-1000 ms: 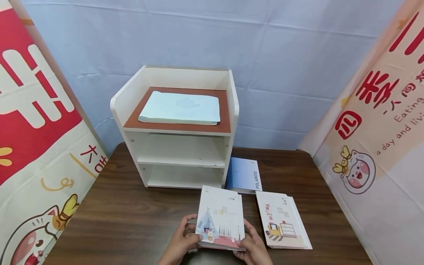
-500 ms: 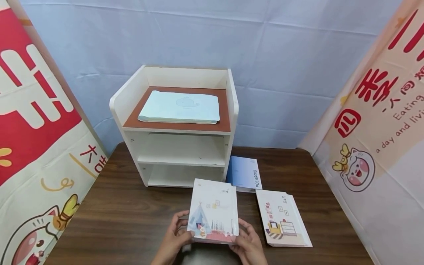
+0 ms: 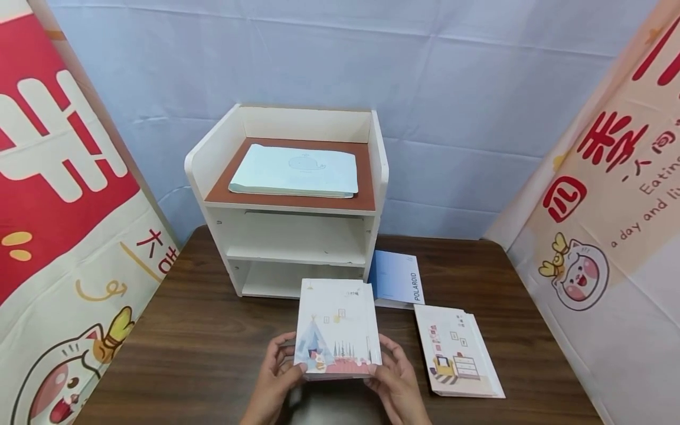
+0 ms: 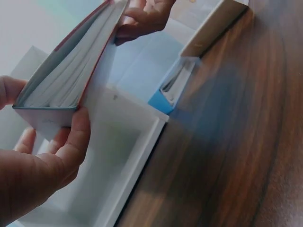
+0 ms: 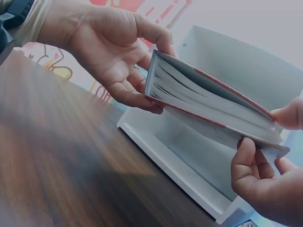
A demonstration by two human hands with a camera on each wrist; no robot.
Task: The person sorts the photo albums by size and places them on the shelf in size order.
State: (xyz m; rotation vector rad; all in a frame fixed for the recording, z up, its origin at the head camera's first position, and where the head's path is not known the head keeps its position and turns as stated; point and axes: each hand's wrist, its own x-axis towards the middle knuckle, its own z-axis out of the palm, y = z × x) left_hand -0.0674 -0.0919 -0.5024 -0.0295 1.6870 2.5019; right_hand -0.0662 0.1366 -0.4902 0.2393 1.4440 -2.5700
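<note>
Both hands hold a white photo album with a tent drawing (image 3: 340,304) above the table in front of the shelf unit. My left hand (image 3: 273,378) grips its left side near the lower corner, thumb on the cover and fingers beneath. At the opposite lower corner, my right hand (image 3: 395,381) pinches it the same way. In the left wrist view, the album's page edges (image 4: 71,71) show between slightly parted covers. The right wrist view shows the left hand (image 5: 109,52) and right hand (image 5: 270,189) at the two ends of that edge.
A white shelf unit (image 3: 379,156) stands at the back, a pale blue whale-print book (image 3: 292,174) on its brown top. Beside it lies a blue album marked POLAROID (image 3: 395,277). A white album with a furniture drawing (image 3: 457,348) lies on the dark wooden table (image 3: 175,348).
Both hands have carried the tent album left and away from me, nearer the shelf unit. The other albums and the whale book have stayed put; the head view has shifted slightly.
</note>
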